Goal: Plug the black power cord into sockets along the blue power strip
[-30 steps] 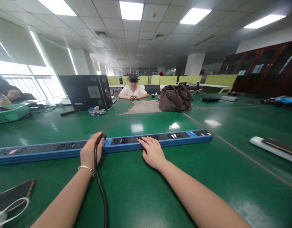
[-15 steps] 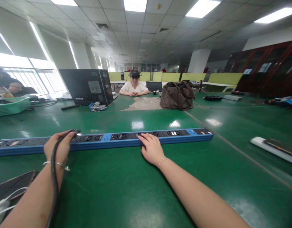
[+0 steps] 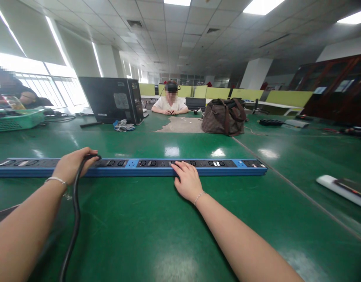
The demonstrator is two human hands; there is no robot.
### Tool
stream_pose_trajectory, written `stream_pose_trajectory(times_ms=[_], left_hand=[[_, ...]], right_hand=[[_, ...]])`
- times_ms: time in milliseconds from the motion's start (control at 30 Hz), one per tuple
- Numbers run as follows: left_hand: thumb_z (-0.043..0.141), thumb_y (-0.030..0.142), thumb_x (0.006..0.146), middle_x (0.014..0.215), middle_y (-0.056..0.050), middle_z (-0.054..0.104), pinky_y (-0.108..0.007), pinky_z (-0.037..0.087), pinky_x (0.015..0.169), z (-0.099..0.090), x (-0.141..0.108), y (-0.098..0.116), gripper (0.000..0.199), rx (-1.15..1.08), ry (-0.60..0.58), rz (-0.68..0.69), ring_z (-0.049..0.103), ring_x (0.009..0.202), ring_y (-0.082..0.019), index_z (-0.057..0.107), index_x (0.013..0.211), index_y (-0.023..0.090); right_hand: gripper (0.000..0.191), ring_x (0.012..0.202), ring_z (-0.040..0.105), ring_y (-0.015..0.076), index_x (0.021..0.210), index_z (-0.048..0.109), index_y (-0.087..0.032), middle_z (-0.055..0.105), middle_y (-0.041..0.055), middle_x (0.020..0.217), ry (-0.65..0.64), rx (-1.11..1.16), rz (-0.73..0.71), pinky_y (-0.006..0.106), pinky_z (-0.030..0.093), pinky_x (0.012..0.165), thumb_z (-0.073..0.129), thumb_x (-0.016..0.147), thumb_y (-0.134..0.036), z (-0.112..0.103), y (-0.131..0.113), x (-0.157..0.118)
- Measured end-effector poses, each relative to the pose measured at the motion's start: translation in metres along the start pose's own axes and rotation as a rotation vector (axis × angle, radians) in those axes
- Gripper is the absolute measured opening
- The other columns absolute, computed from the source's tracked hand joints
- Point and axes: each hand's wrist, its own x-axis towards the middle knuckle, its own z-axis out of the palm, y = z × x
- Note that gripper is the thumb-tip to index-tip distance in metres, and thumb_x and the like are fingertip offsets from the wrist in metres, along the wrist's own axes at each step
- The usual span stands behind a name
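Observation:
A long blue power strip (image 3: 157, 171) with black sockets lies across the green table. My left hand (image 3: 73, 166) is closed on the end of a thick black power cord (image 3: 76, 203), right over the strip's left half. The plug itself is mostly hidden by my fingers, so I cannot tell whether it sits in a socket. From the hand the cord hangs down toward the near edge. My right hand (image 3: 188, 182) rests on the strip near its middle, fingers stretched out flat over the sockets and gripping nothing.
Behind the strip stand a black computer case (image 3: 110, 100), blue-and-white gloves (image 3: 123, 125) and a brown bag (image 3: 224, 117). A green basket (image 3: 18, 120) is at far left. A white bar-shaped object (image 3: 342, 190) lies at right. One person (image 3: 170, 103) sits across the table, another at left.
My left hand has turned, with the cord end now pointing right and down at the strip's sockets. The right hand stays on the strip. The view has shifted slightly.

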Motion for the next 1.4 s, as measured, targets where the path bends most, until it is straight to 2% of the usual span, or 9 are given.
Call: stream_pose_trajectory(times_ms=[100,300,600,767,933,1067,1167,1300,1400], left_hand=[[0.050,0.046,0.074,0.115,-0.007,0.066,-0.034,0.044,0.092,-0.003,0.002,0.001,0.036,0.020,-0.076,0.090,0.060,0.102,-0.022,0.064,0.094,0.019],[0.049,0.046,0.069,0.113,-0.004,0.068,-0.035,0.045,0.094,-0.008,-0.002,0.012,0.034,-0.022,-0.076,0.087,0.061,0.101,-0.022,0.063,0.088,0.021],[0.048,0.055,0.066,0.116,-0.003,0.067,-0.036,0.045,0.094,-0.007,-0.005,0.003,0.046,-0.053,-0.065,0.123,0.063,0.098,-0.022,0.064,0.092,0.021],[0.048,0.060,0.066,0.116,-0.003,0.067,-0.035,0.046,0.091,-0.013,-0.005,-0.003,0.058,0.028,-0.212,0.153,0.063,0.100,-0.024,0.063,0.107,0.023],[0.052,0.050,0.067,0.118,-0.003,0.066,-0.036,0.047,0.085,-0.028,0.007,-0.006,0.063,0.117,-0.439,0.161,0.064,0.100,-0.025,0.054,0.124,0.024],[0.047,0.046,0.068,0.120,-0.002,0.064,-0.037,0.046,0.089,-0.042,0.016,0.006,0.052,0.123,-0.548,0.127,0.063,0.099,-0.023,0.063,0.112,0.023],[0.047,0.049,0.068,0.111,-0.003,0.069,-0.037,0.047,0.087,-0.040,0.018,0.011,0.048,0.168,-0.481,0.054,0.064,0.093,-0.023,0.067,0.103,0.023],[0.056,0.049,0.065,0.098,-0.009,0.071,-0.037,0.049,0.079,-0.020,0.024,0.003,0.051,0.166,-0.355,-0.020,0.065,0.084,-0.024,0.064,0.104,0.017],[0.071,0.051,0.048,0.053,-0.008,0.062,-0.036,0.051,0.061,-0.004,0.030,-0.003,0.044,0.111,-0.179,-0.070,0.060,0.054,-0.024,0.065,0.068,0.013]], right_hand=[[0.052,0.128,0.038,0.0215,0.130,0.052,-0.025,0.052,0.0017,0.136,0.003,0.001,0.000,0.039,0.026,0.109,0.048,0.079,-0.018,0.000,0.000,0.000],[0.052,0.127,0.038,0.0214,0.130,0.053,-0.026,0.051,0.0021,0.136,-0.001,0.010,0.003,0.040,0.026,0.109,0.049,0.079,-0.017,-0.001,-0.001,0.000],[0.052,0.127,0.038,0.0213,0.130,0.052,-0.026,0.052,0.0015,0.136,0.006,0.008,-0.004,0.039,0.025,0.109,0.049,0.079,-0.017,0.000,0.000,0.000],[0.052,0.128,0.038,0.0214,0.130,0.052,-0.026,0.051,0.0022,0.136,0.006,0.011,-0.001,0.040,0.026,0.109,0.049,0.079,-0.017,0.000,0.001,0.000],[0.052,0.127,0.038,0.0212,0.130,0.052,-0.026,0.052,0.0014,0.136,0.009,0.013,-0.002,0.039,0.026,0.109,0.049,0.079,-0.017,0.001,0.001,0.000],[0.051,0.127,0.039,0.0212,0.130,0.053,-0.025,0.052,0.0013,0.135,0.017,0.018,-0.004,0.039,0.025,0.109,0.048,0.079,-0.017,0.000,0.000,0.000],[0.051,0.127,0.038,0.0213,0.129,0.053,-0.026,0.052,0.0015,0.136,0.018,0.025,0.001,0.040,0.025,0.109,0.049,0.079,-0.017,0.000,0.000,0.000],[0.052,0.127,0.039,0.0214,0.129,0.054,-0.026,0.052,0.0004,0.136,0.019,0.029,0.003,0.039,0.025,0.109,0.049,0.078,-0.018,0.000,0.000,0.000],[0.051,0.126,0.040,0.0212,0.129,0.054,-0.026,0.052,0.0001,0.135,0.021,0.028,0.001,0.038,0.025,0.109,0.049,0.079,-0.018,-0.001,0.000,0.000]])
